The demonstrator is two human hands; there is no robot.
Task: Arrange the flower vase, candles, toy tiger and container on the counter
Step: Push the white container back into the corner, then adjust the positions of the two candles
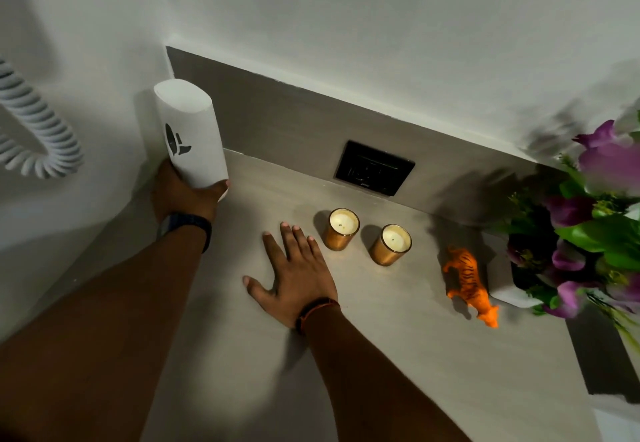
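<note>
far left, the left hand wraps the base of the white container, its grip closed around the bottom of that tall cylinder. the container's long axis leans up and back toward the corner wall; whether its foot touches the table i cannot tell, the fingers hide it. a coiled cord hangs on the wall well to its left.

moving right, the right hand lies flat on the table, fingers spread, its grip holding nothing. just beside its fingertips stands the first gold candle, and next to that, apart from it, the second gold candle, both upright. behind them, a black socket plate sits in the backsplash.

further right, the orange toy tiger stands near the white square flower vase, purple blooms spilling over the right edge.

here's the hinge, as i read it: the container sits leftmost, in the left hand alone, with bare table between it and the candles. the right hand is nearer the candles, so setting the container down upright looks like the left hand's job.
</note>
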